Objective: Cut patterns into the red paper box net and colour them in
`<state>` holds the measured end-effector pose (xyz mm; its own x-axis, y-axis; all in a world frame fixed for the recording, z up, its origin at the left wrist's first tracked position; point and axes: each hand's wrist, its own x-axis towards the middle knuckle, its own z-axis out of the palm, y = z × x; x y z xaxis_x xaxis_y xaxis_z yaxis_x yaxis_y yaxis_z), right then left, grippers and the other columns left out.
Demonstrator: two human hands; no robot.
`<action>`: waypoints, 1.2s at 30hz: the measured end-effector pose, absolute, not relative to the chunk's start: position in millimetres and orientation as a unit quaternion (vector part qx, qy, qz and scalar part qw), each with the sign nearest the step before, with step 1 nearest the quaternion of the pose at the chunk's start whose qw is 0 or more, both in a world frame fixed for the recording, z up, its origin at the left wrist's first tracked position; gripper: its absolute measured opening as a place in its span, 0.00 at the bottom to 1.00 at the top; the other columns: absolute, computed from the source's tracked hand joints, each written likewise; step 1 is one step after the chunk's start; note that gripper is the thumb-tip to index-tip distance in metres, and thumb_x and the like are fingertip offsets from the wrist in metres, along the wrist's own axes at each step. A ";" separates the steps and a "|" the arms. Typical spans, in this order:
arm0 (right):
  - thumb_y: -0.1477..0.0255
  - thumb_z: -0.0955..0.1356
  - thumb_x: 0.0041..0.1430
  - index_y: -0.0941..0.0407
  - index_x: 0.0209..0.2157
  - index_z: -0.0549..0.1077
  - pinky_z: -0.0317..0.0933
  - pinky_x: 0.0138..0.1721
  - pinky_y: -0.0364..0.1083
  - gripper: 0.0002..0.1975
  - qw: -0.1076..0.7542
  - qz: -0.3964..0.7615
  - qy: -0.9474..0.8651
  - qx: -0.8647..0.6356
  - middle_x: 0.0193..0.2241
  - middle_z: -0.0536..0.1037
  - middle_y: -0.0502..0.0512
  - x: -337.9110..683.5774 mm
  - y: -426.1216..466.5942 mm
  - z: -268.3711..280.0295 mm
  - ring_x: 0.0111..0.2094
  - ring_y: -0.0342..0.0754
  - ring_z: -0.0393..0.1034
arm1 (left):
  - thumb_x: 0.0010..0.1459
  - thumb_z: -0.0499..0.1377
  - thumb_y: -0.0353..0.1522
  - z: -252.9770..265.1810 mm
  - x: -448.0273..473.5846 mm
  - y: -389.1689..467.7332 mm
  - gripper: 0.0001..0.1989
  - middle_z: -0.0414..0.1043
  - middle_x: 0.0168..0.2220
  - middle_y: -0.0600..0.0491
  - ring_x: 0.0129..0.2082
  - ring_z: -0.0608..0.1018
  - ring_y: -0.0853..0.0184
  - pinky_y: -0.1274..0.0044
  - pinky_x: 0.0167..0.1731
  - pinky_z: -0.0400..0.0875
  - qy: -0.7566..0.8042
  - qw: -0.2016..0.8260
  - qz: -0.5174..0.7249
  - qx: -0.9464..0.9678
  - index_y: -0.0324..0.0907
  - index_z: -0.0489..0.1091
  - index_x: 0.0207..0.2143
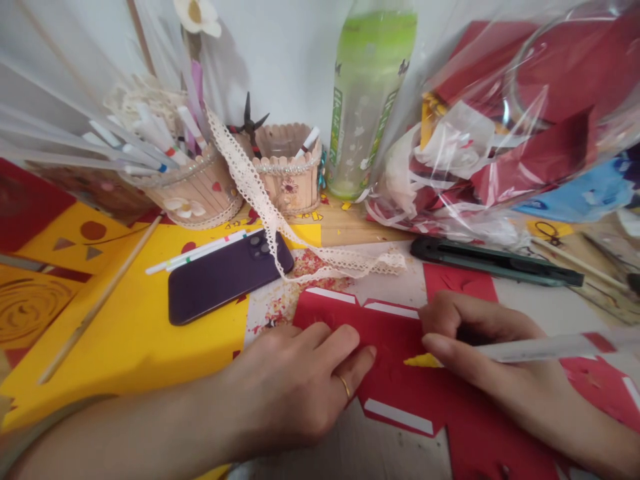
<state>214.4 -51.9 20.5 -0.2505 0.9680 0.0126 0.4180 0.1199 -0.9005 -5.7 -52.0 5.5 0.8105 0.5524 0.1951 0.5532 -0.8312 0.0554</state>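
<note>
A red card [395, 333] with cut tabs and white strips along its edges lies in front of me. My left hand [305, 373], a gold ring on one finger, presses down on its left part with bent fingers; the thumb is hard to make out. Between thumb and fingers, my right hand [495, 360] grips a white marker pen [540, 348] with a red band. Its yellow tip points left, just over the card's surface; whether it touches I cannot tell. White lace ribbon [345, 260] lies behind the card, draping over a dark phone [225, 280].
Behind stand a stick-sided pen holder [195, 190], a smaller one with pliers [287, 180], and a green-topped bottle [373, 100]. A clear bag of red scraps [525, 133] fills the back right. A utility knife [495, 261] and yellow paper [130, 313] lie nearer.
</note>
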 end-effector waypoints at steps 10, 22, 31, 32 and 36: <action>0.70 0.66 0.56 0.53 0.22 0.59 0.52 0.19 0.39 0.12 0.327 0.435 -0.674 -0.500 0.19 0.63 0.44 216.0 -53.3 13.9 0.20 0.40 0.56 | 0.65 0.38 0.25 13.3 -8.7 -51.0 0.18 0.71 0.32 0.56 0.25 0.70 0.69 0.74 0.18 0.58 -0.255 0.032 -0.136 -0.957 0.39 0.66 0.44; 0.65 0.65 0.58 0.54 0.21 0.62 0.51 0.18 0.41 0.14 0.243 0.432 -0.709 -0.501 0.18 0.65 0.46 214.2 -54.8 12.4 0.20 0.41 0.58 | 0.65 0.42 0.26 17.4 -7.4 -50.0 0.15 0.69 0.29 0.58 0.24 0.69 0.71 0.75 0.18 0.57 -0.256 0.027 -0.137 -0.957 0.42 0.68 0.36; 0.68 0.67 0.56 0.53 0.23 0.64 0.53 0.19 0.40 0.10 0.224 0.473 -0.689 -0.501 0.19 0.67 0.46 213.4 -55.4 11.1 0.21 0.41 0.59 | 0.64 0.42 0.26 15.0 -6.6 -50.5 0.13 0.68 0.29 0.58 0.25 0.69 0.70 0.75 0.18 0.56 -0.265 0.024 -0.134 -0.955 0.42 0.66 0.38; 0.68 0.67 0.56 0.53 0.23 0.64 0.53 0.19 0.40 0.10 0.222 0.471 -0.693 -0.499 0.19 0.67 0.45 213.8 -55.5 10.0 0.21 0.41 0.59 | 0.64 0.42 0.26 15.1 -6.6 -50.3 0.13 0.68 0.29 0.58 0.25 0.69 0.70 0.76 0.18 0.56 -0.264 0.024 -0.132 -0.955 0.42 0.65 0.38; 0.67 0.65 0.58 0.53 0.23 0.63 0.53 0.19 0.40 0.12 0.226 0.448 -0.705 -0.501 0.19 0.67 0.46 214.6 -55.0 7.1 0.21 0.41 0.59 | 0.64 0.43 0.26 16.0 -6.9 -49.1 0.12 0.68 0.29 0.58 0.24 0.69 0.70 0.77 0.18 0.55 -0.257 0.029 -0.126 -0.958 0.42 0.65 0.36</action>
<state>214.6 -55.0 7.1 -0.3964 0.9089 -0.1293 0.5039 0.0977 -0.8582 -6.9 -49.1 16.0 0.8357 0.4858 0.2561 0.5004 -0.8658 0.0096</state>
